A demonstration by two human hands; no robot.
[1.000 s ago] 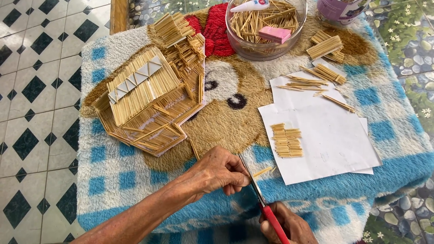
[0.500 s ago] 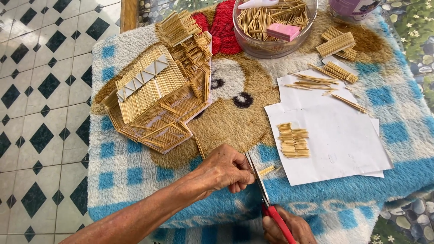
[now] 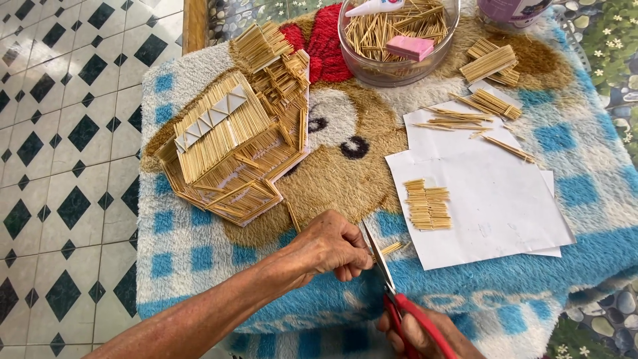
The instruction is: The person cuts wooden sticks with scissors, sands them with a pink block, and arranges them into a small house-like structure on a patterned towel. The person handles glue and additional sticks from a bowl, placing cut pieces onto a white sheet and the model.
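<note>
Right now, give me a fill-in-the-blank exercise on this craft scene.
1. The right hand works scissors with ____ handles.
2. The left hand pinches a small bundle of ____ at the blades.
3. The model house sits on a fluffy blanket checked white and ____.
4. The pink block lies in a clear ____.

Missing words: red; toothpicks; blue; bowl

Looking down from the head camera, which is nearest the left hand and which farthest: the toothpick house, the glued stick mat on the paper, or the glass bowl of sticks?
From the left hand:
1. Stick mat, just to its right on the white paper.
2. Toothpick house, up and left on the rug.
3. Glass bowl, at the far top edge.
</note>
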